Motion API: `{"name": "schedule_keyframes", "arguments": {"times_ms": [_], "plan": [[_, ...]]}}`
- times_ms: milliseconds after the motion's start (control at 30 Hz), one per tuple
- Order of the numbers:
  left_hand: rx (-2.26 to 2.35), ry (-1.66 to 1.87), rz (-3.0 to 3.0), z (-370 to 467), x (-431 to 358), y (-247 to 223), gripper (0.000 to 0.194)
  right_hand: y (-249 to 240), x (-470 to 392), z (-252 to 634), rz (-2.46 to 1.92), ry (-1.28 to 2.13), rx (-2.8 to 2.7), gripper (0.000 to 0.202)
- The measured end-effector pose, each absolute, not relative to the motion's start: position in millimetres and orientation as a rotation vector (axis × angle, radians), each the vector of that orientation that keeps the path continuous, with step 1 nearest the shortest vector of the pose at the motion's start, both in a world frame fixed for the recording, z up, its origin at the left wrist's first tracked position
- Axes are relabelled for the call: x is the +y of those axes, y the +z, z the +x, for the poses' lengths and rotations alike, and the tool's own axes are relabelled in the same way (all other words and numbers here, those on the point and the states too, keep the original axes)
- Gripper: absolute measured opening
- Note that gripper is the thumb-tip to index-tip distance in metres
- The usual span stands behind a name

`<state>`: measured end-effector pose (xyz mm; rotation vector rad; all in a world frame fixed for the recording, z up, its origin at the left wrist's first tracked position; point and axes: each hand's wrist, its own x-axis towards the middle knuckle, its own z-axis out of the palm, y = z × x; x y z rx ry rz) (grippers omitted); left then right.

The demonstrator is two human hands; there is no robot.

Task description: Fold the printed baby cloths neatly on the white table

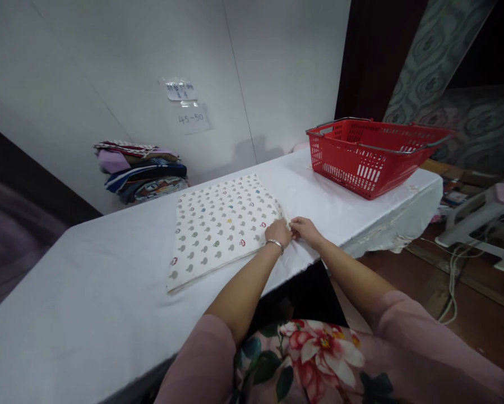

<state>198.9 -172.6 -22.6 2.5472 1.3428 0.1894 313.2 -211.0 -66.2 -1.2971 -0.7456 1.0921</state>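
A white cloth (218, 224) printed with small grey mushrooms and a few coloured ones lies folded flat on the table. At its right edge, my left hand (279, 233), with a silver bangle on the wrist, is closed on the fabric near the front corner. Right beside it, my right hand (304, 229) pinches the same edge with thumb and fingers. The fingertips of both hands nearly meet, and the bit of cloth between them is mostly hidden.
The table (92, 303) has a white cover. A red plastic basket (348, 163) with metal handles stands at its right end. Folded clothes (146, 171) are piled by the wall at back left. A pale stool (487, 219) and a white cable (453, 280) are on the floor at right.
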Motion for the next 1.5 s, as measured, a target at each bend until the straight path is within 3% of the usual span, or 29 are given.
{"name": "schedule_keyframes", "arguments": {"times_ms": [1000, 1333, 1500], "plan": [[1.246, 0.310, 2.551, 195.8, -170.5, -26.7, 0.020, -61.2, -216.5, 309.7, -1.260, 1.066, -0.724, 0.014], [1.190, 0.287, 2.601, 194.6, -173.7, -25.0, 0.031, -50.4, -222.9, 311.0, -1.337, 1.076, -0.763, 0.007], [1.178, 0.240, 2.656, 195.5, -178.6, -27.5, 0.030, -47.0, -221.0, 309.4, -1.396, 1.038, -0.691, 0.026]]}}
